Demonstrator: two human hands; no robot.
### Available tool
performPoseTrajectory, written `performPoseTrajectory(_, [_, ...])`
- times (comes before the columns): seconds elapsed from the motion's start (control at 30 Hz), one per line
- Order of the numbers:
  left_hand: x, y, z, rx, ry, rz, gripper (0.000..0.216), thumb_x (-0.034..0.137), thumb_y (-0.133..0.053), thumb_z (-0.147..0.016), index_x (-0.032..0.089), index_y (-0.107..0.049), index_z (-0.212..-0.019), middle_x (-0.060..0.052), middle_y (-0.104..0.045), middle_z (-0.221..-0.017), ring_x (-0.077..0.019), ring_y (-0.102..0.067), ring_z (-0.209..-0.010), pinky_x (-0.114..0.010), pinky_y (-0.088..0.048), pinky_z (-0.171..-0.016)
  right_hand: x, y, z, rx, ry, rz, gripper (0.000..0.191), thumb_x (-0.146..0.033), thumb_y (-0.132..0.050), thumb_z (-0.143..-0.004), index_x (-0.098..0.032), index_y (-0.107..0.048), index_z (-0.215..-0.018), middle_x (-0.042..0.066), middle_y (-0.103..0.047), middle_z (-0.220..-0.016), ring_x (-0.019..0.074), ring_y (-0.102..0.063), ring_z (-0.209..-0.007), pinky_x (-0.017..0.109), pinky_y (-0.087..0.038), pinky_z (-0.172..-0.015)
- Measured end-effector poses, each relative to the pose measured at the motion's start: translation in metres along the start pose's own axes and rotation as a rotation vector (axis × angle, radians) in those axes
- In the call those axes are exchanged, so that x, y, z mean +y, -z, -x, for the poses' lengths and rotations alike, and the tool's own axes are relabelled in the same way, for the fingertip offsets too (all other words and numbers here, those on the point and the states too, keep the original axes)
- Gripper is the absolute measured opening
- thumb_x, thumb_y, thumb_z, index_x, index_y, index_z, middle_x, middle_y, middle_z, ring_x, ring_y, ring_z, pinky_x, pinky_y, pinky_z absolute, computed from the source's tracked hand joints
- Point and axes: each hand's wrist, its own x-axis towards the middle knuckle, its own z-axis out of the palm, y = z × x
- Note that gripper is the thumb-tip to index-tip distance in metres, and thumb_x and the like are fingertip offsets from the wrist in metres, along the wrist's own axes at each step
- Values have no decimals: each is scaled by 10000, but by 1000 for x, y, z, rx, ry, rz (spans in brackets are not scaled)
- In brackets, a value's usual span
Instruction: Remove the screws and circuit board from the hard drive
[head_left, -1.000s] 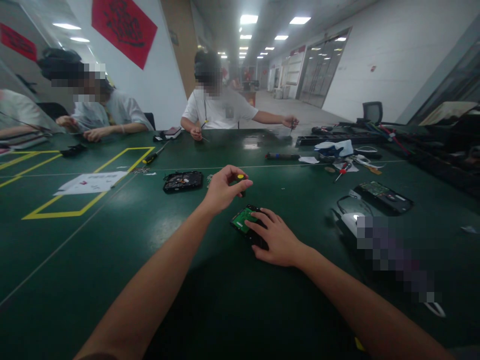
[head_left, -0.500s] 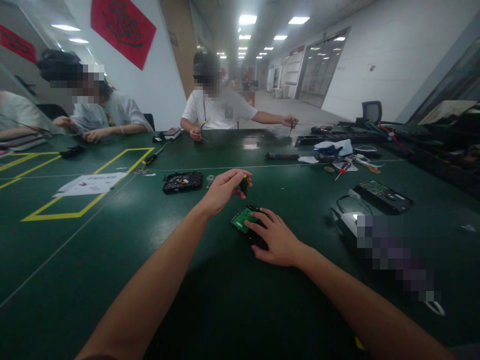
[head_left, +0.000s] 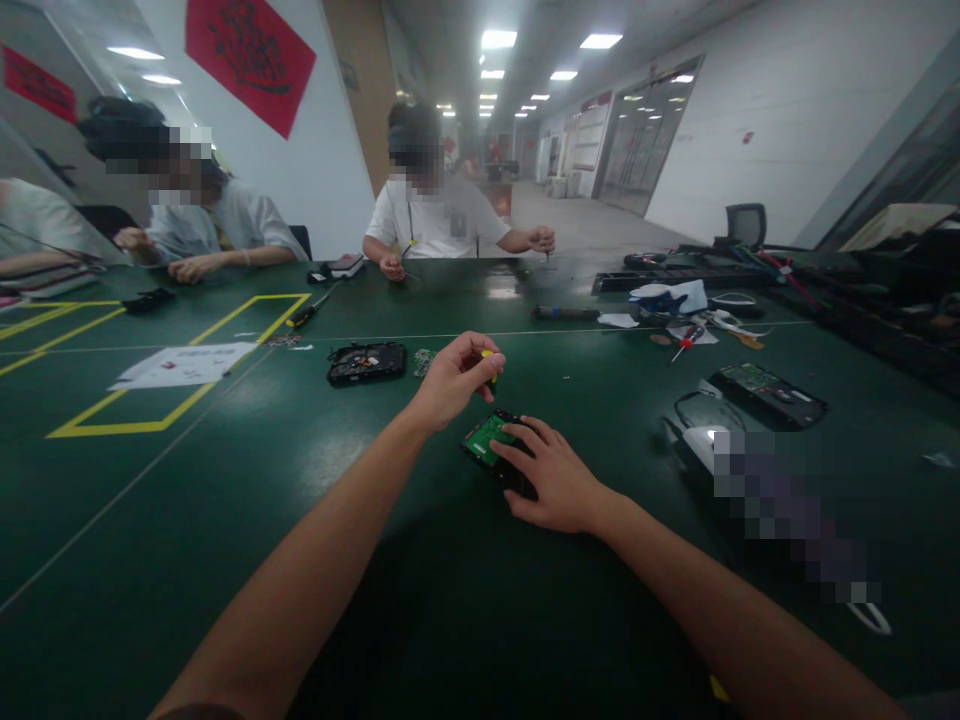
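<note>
My left hand (head_left: 450,385) is closed around the black-and-yellow handle of a screwdriver (head_left: 491,368), held over the far edge of a hard drive (head_left: 481,442). Its shaft and tip are too hard to make out. The drive lies on the green table with its green circuit board facing up. Across the drive's right side spreads my right hand (head_left: 559,482), fingertips on the board and thumb at the near edge, gripping it and hiding that part. Farther left sits an opened drive case (head_left: 366,364), with a small heap of screws (head_left: 423,362) beside it.
Another hard drive (head_left: 769,393) and a partly blurred pouch-like object (head_left: 787,510) lie on the right. Behind are a red screwdriver (head_left: 686,345), cables and a dark cylindrical tool (head_left: 564,313). White paper (head_left: 180,366) lies left. Co-workers sit across the table.
My left fingers and thumb have shifted around the screwdriver handle, turning it slightly. My right hand and the drive stay put. A co-worker's outstretched hand across the table has drawn inward.
</note>
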Motion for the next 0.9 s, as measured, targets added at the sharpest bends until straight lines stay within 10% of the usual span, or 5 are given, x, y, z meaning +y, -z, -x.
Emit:
performPoseTrajectory(0.7, [4,13,0,-116,69,109,305,423,-610,-1008,208,-717,-1195,-109,-698,-1177,-230,-675,-1098,-280,-636,-692,-1,1,-1,2,8,-4,733,-500,-641,-916,-280,-447,-1587,124,-381,-1642,434,-203,-1543,656,-293,-1201])
performPoseTrajectory(0.9, [2,8,0,18,-23,-62,317,425,-764,-904,168,-680,-1069,-56,-678,-949,-150,-663,-820,-218,-600,-586,-2,2,0,-3,-3,-3,740,-507,-644,-916,-294,-437,-1594,115,-362,-1658,438,-187,-1549,672,-265,-1210])
